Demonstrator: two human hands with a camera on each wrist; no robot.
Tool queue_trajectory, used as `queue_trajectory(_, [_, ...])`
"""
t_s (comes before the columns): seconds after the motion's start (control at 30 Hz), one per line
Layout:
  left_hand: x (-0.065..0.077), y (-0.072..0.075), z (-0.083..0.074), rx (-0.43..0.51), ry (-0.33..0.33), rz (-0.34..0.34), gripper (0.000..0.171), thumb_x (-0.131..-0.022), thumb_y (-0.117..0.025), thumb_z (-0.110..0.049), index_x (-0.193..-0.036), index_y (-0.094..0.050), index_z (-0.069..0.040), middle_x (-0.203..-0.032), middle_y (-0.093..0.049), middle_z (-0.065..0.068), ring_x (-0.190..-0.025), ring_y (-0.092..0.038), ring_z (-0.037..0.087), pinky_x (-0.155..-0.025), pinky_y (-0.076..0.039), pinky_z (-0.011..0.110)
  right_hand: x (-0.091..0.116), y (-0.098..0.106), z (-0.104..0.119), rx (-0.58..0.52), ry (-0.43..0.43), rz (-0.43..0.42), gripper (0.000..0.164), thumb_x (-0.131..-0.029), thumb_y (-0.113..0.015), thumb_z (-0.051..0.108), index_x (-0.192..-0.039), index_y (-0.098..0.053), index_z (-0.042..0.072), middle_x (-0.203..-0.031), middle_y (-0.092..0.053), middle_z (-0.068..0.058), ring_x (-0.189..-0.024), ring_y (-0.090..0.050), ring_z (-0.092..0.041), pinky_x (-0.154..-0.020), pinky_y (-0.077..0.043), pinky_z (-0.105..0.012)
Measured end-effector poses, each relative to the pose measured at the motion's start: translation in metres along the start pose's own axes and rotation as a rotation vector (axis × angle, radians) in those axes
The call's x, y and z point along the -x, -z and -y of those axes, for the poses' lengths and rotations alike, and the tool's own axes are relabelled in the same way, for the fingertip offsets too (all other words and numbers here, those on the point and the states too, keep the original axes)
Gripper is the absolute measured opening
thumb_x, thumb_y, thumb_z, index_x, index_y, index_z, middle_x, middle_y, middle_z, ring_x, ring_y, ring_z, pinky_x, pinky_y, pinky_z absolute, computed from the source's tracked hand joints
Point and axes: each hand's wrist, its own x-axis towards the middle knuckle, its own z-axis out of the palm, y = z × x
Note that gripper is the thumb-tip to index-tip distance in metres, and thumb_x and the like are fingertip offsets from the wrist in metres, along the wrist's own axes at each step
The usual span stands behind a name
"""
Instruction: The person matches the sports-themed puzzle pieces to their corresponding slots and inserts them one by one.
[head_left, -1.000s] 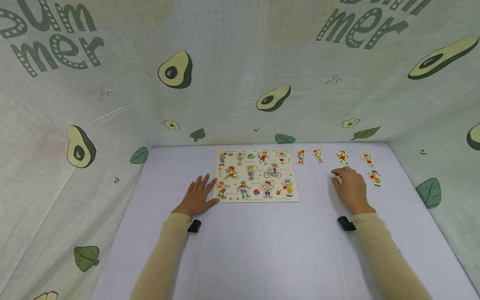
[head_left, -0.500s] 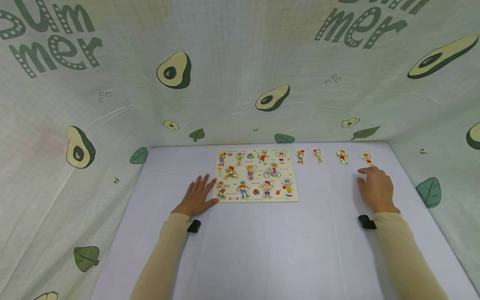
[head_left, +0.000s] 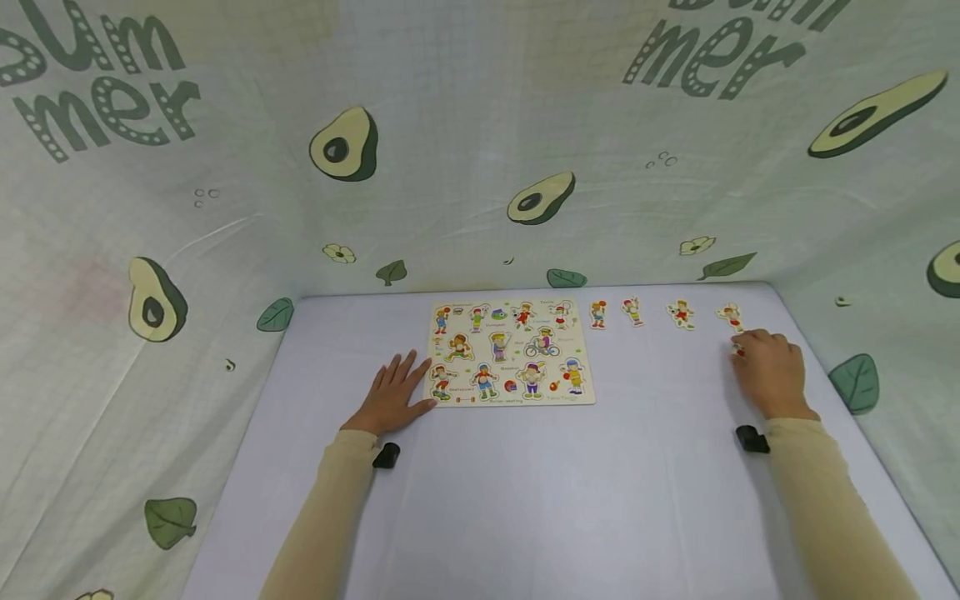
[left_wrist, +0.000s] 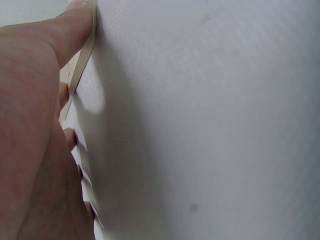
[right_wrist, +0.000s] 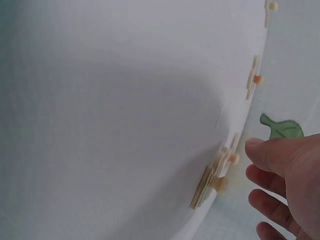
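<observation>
Right hand (head_left: pixel 772 375) relaxed, holding nothing, poised by a knobbed puzzle piece (right_wrist: pixel 202 186) at the bench's (head_left: pixel 525 500) far right. Left hand (head_left: pixel 388 396) spread, thumb on the puzzle board's (head_left: pixel 555 367) near-left corner. Risk: fingers miss the small knob (right_wrist: pixel 220 185), shove piece into neighbouring piece (head_left: pixel 730 317). Piece lies flat, knob up; heading, long axis hidden by hand. Board's long axis left-right.

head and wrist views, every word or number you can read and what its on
"um" over "mer": backdrop cloth, upper left; letter before "um" partly cut off
"mer": same cloth, upper right; word above cut off
Labels on the puzzle board: too small to read surely
Wrist views: none
</observation>
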Motion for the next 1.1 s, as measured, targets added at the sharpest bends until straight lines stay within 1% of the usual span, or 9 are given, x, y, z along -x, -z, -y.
queue_trajectory(0.17, [0.000,0.000,0.000,0.007,-0.003,-0.004,0.081,-0.105,-0.063,-0.045,-0.170,-0.025,-0.013,-0.177,-0.008,0.018,-0.163,0.000,0.044,-0.131,-0.002,0.061,-0.002,-0.002,-0.008,0.011,-0.004,0.014,0.028,-0.095,-0.069,-0.004,-0.121,-0.065,-0.015,-0.123,-0.061,-0.038,-0.112,-0.052,-0.061,-0.095,-0.039,-0.076])
queue_trajectory(0.37, [0.001,0.001,0.000,-0.006,-0.003,0.001,0.081,-0.106,-0.061,-0.046,-0.170,-0.024,-0.014,-0.178,-0.007,0.017,-0.163,0.001,0.043,-0.131,-0.002,0.060,-0.004,-0.003,-0.015,0.014,-0.022,0.056,0.026,-0.095,-0.070,-0.002,-0.118,-0.068,-0.015,-0.118,-0.063,-0.039,-0.105,-0.056,-0.060,-0.087,-0.043,-0.073])
queue_trajectory(0.53, [0.001,0.000,0.000,0.008,-0.008,-0.007,0.081,-0.105,-0.063,-0.045,-0.170,-0.025,-0.013,-0.177,-0.008,0.018,-0.163,0.000,0.044,-0.131,-0.002,0.061,-0.005,-0.005,-0.018,0.020,-0.022,0.052,0.021,-0.095,-0.069,-0.004,-0.113,-0.071,-0.014,-0.112,-0.065,-0.038,-0.099,-0.060,-0.059,-0.081,-0.046,-0.071])
queue_trajectory(0.67, [0.002,-0.002,0.001,-0.001,-0.011,-0.010,0.081,-0.105,-0.062,-0.045,-0.170,-0.025,-0.013,-0.177,-0.009,0.018,-0.163,-0.001,0.044,-0.131,-0.003,0.061,-0.008,-0.006,-0.020,0.014,-0.024,0.043,0.024,-0.092,-0.072,-0.004,-0.113,-0.070,-0.015,-0.112,-0.064,-0.040,-0.097,-0.061,-0.061,-0.076,-0.047,-0.069])
queue_trajectory(0.73, [0.002,-0.002,0.001,-0.003,-0.014,-0.013,0.080,-0.105,-0.062,-0.045,-0.170,-0.025,-0.013,-0.177,-0.009,0.018,-0.163,-0.001,0.044,-0.131,-0.004,0.061,-0.009,-0.006,-0.021,0.013,-0.033,0.052,0.025,-0.092,-0.073,-0.004,-0.114,-0.070,-0.015,-0.111,-0.064,-0.040,-0.097,-0.061,-0.061,-0.075,-0.048,-0.068])
queue_trajectory(0.87, [0.003,-0.002,0.000,0.007,-0.022,-0.020,0.080,-0.105,-0.062,-0.045,-0.169,-0.027,-0.012,-0.177,-0.010,0.019,-0.163,-0.003,0.045,-0.131,-0.005,0.062,-0.011,-0.006,-0.022,0.006,-0.053,0.079,0.022,-0.093,-0.073,-0.003,-0.111,-0.070,-0.016,-0.109,-0.065,-0.039,-0.096,-0.062,-0.060,-0.075,-0.048,-0.066])
queue_trajectory(1.1, [0.003,-0.003,0.000,0.015,-0.021,-0.027,0.081,-0.104,-0.064,-0.044,-0.169,-0.027,-0.012,-0.177,-0.010,0.019,-0.163,-0.002,0.044,-0.131,-0.004,0.061,-0.012,-0.006,-0.022,-0.017,-0.083,0.096,0.019,-0.094,-0.073,-0.003,-0.108,-0.071,-0.015,-0.105,-0.066,-0.037,-0.093,-0.063,-0.057,-0.075,-0.049,-0.065])
